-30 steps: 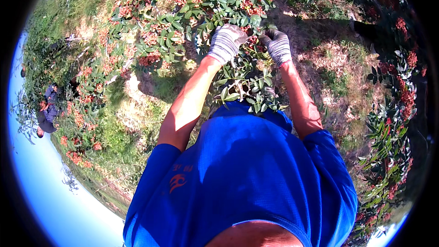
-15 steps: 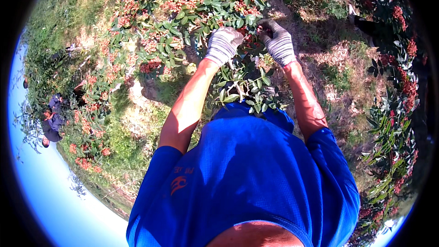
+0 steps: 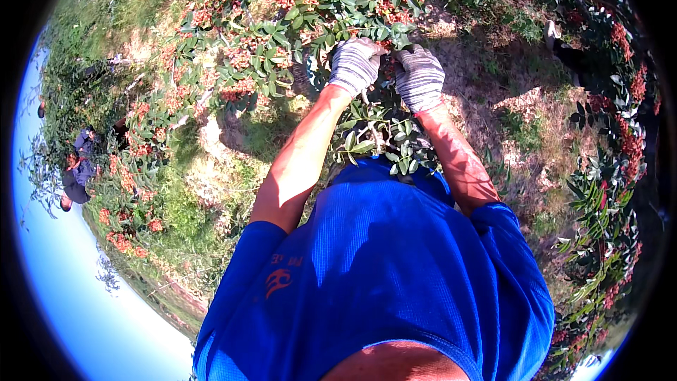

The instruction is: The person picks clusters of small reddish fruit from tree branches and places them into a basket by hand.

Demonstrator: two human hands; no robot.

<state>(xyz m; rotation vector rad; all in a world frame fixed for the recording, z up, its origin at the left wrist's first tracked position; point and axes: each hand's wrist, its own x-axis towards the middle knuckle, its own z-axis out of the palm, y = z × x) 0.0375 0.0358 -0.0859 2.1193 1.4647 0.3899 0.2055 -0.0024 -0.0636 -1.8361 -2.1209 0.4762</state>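
Both my hands wear striped grey-and-white knit gloves and meet at a leafy shrub (image 3: pixel 303 14) full of small red berries. My left hand (image 3: pixel 355 65) is closed, its fingers curled on a red berry cluster (image 3: pixel 385 45) at its fingertips. Close beside it on the right, my right hand (image 3: pixel 420 77) has its fingers bent inward toward the same spot. What the right fingertips pinch is hidden behind the glove. Just below the hands, a green leafy twig (image 3: pixel 377 137) stands in front of my blue shirt (image 3: pixel 374 247).
More berry-laden branches (image 3: pixel 624 134) rise along the right edge. Dry grass and bare soil (image 3: pixel 522 113) lie between the rows. At the far left, a person in dark clothes (image 3: pixel 81 166) is among the bushes. A dark object (image 3: pixel 568 53) lies at the upper right.
My right hand has turned and moved slightly left and down, closer to my left hand. The left has shifted slightly right. The view has tilted a little.
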